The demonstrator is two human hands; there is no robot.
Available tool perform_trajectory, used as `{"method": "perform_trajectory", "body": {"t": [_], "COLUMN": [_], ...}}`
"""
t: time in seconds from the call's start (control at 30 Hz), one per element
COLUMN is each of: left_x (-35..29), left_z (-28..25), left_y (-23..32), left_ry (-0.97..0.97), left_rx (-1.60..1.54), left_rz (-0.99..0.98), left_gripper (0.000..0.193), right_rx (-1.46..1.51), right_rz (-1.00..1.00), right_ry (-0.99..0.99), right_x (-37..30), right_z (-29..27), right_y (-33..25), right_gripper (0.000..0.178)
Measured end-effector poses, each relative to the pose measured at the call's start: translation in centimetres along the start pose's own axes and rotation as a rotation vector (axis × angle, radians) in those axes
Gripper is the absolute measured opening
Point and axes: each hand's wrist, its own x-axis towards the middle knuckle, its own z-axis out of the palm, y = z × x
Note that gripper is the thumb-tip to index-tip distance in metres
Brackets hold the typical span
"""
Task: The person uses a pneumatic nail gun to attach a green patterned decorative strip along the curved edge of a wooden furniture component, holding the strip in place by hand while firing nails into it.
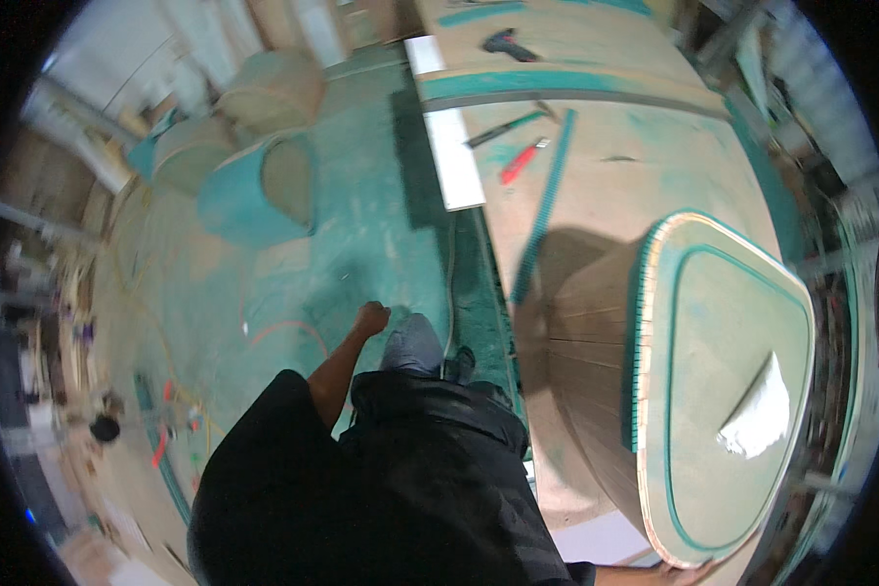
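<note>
Where the drum's [684,386] table [645,181] ends, green floor [356,220] shows

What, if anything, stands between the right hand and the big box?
Nothing visible: the right hand appears to touch the box at its lower edge in the view. The white wad on top lies clear of that hand.

Tapered shell [698,361]: side looks like planked wood; face is matt, smooth-looking. Wad [757,415] is crumpled, paper or cloth, indistinct. Workbench top [654,181] looks wooden, matt. Shirt [283,469]: matt cloth.
</note>
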Motion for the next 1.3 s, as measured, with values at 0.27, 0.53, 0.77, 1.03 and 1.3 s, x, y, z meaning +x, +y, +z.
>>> {"method": "perform_trajectory", "body": {"t": [0.27,0.53,0.77,1.03,1.3], "left_x": [15.7,26.7,31.1,29.2,27.6], "left_z": [-16.0,-18.6,-19.7,-16.2,-15.6], "left_y": [26.3,30.1,29.8,37.4,38.7], "left_ry": [-0.042,-0.168,-0.493,-0.252,-0.327], "left_rx": [-0.379,-0.257,-0.196,-0.06,0.276], "left_rz": [0.083,0.333,0.301,0.934,1.621], "left_gripper": [0.036,0.036,0.044,0.035,0.056], "right_rx": [0.033,0.293,-0.003,-0.307,-0.079], "right_rz": [0.108,0.337,0.268,0.251,0.355], "right_ry": [0.22,0.209,0.246,0.336,0.303], "right_x": [-7.2,-14.5,-23.0,-26.4,-32.5], "right_z": [-0.7,0.8,16.1,19.1,20.1], "right_y": [-6.3,-9.7,-15.6,-13.7,-14.5], "right_gripper": [0.033,0.028,0.059,0.046,0.047]}}
